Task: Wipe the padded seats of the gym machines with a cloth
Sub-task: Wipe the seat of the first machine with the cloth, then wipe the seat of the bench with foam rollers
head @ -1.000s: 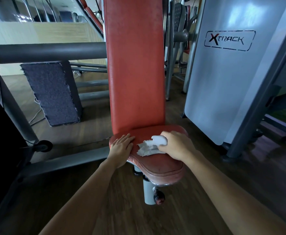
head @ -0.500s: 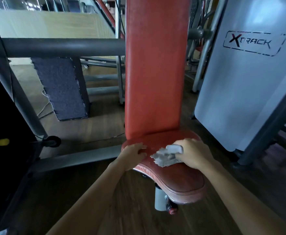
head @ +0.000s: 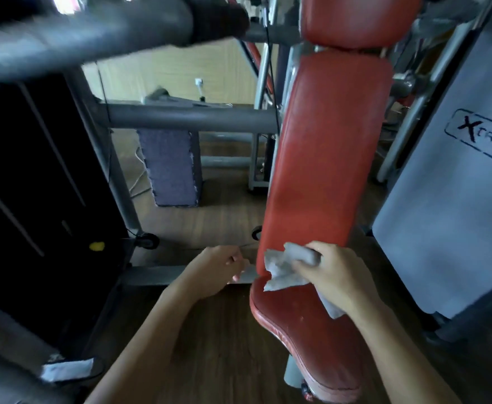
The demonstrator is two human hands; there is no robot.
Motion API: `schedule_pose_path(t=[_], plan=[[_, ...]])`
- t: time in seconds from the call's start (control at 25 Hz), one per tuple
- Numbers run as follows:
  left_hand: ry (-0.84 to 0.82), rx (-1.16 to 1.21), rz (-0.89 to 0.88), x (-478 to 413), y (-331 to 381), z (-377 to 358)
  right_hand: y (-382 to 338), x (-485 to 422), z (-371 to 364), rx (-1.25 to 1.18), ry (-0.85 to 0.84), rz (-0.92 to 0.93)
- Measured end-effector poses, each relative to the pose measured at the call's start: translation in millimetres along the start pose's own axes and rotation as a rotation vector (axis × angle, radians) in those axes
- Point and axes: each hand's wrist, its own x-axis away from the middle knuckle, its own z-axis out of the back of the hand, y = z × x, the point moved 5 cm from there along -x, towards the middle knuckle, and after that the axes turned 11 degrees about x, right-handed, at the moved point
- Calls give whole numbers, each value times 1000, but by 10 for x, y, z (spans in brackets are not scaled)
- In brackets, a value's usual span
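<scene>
Right hand: the right hand (head: 336,277) is gripping the cloth (head: 282,271), its fingers curling round a bunched wad. Loose ends are spilling past the fingertips and under the wrist.
Left hand: the left hand (head: 214,269) is hovering off the pad's side, its fingers loosely curling and holding nothing that shows. Whether its fingertips are touching the grey frame behind them cannot be told.
Cloth: it is pressing into the crease where the backrest (head: 326,170) is meeting the seat pad (head: 312,342), just ahead of the right fingertips.
Seat pad: it is running back from the right fingers, under the wrist and forearm. A few pale specks are showing on it.
Backrest: it is rising directly above the right fingertips, with the upper pad (head: 358,18) well beyond them.
Progress: the wiping is judged to be under way on this machine, with the cloth working at the rear of the seat.
Left to do: how much of the seat pad is already clean cannot be told. The specked stretch behind the fingers is probably waiting, as are the other machines' seats.
</scene>
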Motion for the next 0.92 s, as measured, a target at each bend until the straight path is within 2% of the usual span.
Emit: schedule_pose_path(t=[0.2,0.48,0.72,0.92], plan=[[121,39,110,819,333,705,-728,230,571,32,-43,153],[160,106,216,1958,890,1263,-1475,881,1247,2,-178,278],[281,206,324,2796,1294,1893,-2101,1274,2034,38,-166,337],[342,155,404,3519,1492,2377,-2649,1628,2367,59,-239,425]])
